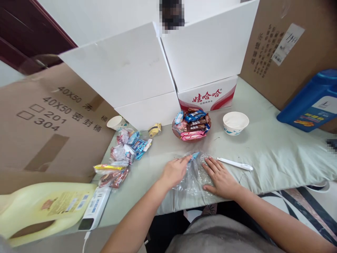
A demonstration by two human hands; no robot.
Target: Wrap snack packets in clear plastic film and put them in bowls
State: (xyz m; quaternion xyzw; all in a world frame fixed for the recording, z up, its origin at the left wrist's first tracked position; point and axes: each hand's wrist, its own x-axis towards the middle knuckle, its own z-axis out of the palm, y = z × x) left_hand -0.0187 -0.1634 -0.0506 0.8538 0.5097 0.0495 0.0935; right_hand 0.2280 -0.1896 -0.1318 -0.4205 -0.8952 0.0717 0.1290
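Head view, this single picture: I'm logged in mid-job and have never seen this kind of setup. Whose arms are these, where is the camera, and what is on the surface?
There is no machine here. The picture comes from a camera worn on a person's head, looking forward and down, so the two bare arms rising from the bottom edge are that person's own.

The left hand and the right hand both rest flat on a crumpled clear plastic bag, with a small blue wrapped snack at its top edge. Neither hand grips anything.

The bag lies on a pale green cloth-covered table. Beside the right hand lies a slim white pen-like stick. Further back stand a reddish dish of wrapped snacks and a white paper bowl. To the left are a loose pile of snack packets and a yellow plastic jug.
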